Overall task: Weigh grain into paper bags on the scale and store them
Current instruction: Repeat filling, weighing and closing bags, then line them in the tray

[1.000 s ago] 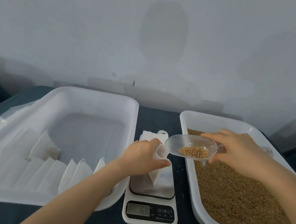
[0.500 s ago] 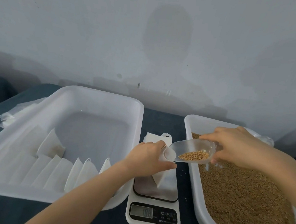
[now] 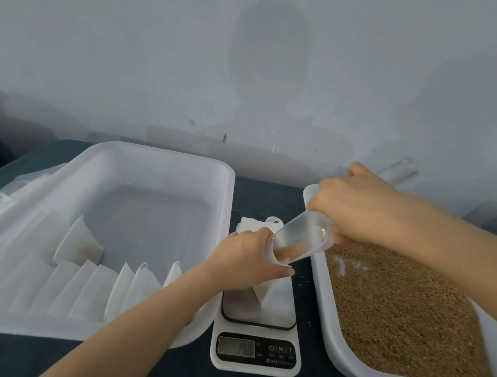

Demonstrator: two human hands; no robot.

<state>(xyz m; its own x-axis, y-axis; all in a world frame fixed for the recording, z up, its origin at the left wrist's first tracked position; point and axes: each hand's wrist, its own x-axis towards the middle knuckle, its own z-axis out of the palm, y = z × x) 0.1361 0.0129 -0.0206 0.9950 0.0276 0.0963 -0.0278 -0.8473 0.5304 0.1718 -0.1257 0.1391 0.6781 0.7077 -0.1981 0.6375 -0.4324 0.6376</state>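
A white paper bag [image 3: 264, 293] stands on the small digital scale [image 3: 255, 353] between two trays. My left hand [image 3: 244, 260] grips the bag's top edge and holds its mouth open. My right hand [image 3: 358, 210] grips the handle of a clear plastic scoop [image 3: 304, 238], tilted steeply down to the left. Brown grain slides from the scoop's lip into the bag. The right white tray [image 3: 345, 359] holds a deep bed of grain [image 3: 405, 318]. The scale's display is lit, its digits blurred.
The large white tray [image 3: 164, 156] on the left holds a row of several filled paper bags [image 3: 126, 289] along its near side. A stack of flat white bags [image 3: 252, 224] lies behind the scale. Loose bags [image 3: 10, 194] lie left of the tray. A grey wall rises behind the dark table.
My right hand has risen and tipped the scoop from nearly level to steeply down, so the grain now pours into the bag. The left hand stays on the bag.
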